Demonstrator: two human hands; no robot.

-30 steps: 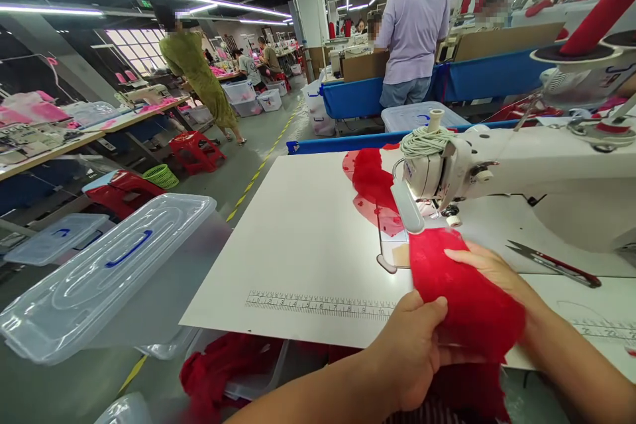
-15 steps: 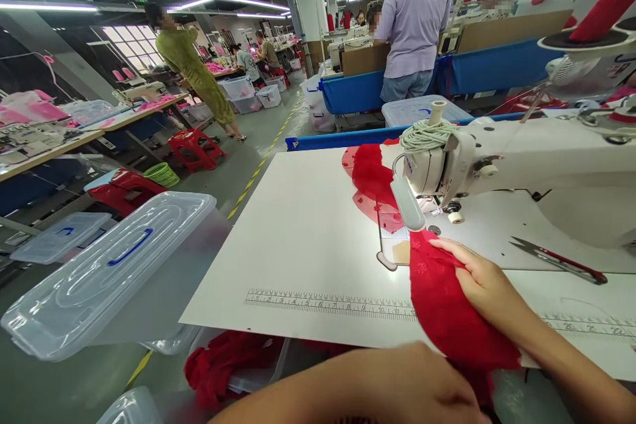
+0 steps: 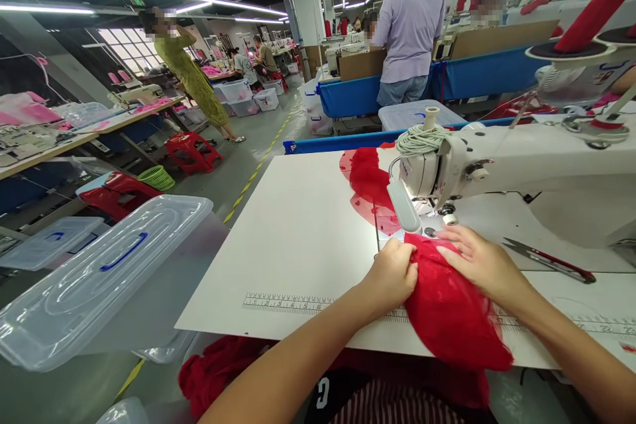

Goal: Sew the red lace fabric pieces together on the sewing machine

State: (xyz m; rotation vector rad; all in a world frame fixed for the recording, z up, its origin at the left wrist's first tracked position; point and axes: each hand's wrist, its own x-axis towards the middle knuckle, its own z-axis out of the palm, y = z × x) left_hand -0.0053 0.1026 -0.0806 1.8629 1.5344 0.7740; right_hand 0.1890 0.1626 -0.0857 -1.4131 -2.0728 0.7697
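Observation:
A piece of red fabric point(image 3: 447, 318) lies over the front part of the table, its upper end close to the needle area of the white sewing machine point(image 3: 501, 165). My left hand point(image 3: 396, 270) is closed on the fabric's left edge, fingers curled in. On its upper right side rests my right hand point(image 3: 479, 262), with fingers stretched out over the cloth and the edge near the machine foot. Beyond the needle, more red fabric pieces point(image 3: 370, 175), some of them sheer, lie on the table. Thread snips point(image 3: 549, 260) sit to the right of my right hand.
A printed ruler point(image 3: 283, 303) runs along the front of the white table point(image 3: 298, 225). Lidded clear plastic bins point(image 3: 124, 271) stand at the left, and red cloth point(image 3: 223, 371) hangs below the edge. Several people are in the workshop; one stands behind a blue cloth trough point(image 3: 487, 73).
My left hand has come up from the bottom edge to the fabric's left side near the needle. My right hand has shifted slightly up towards the machine, its fingers spreading over the cloth.

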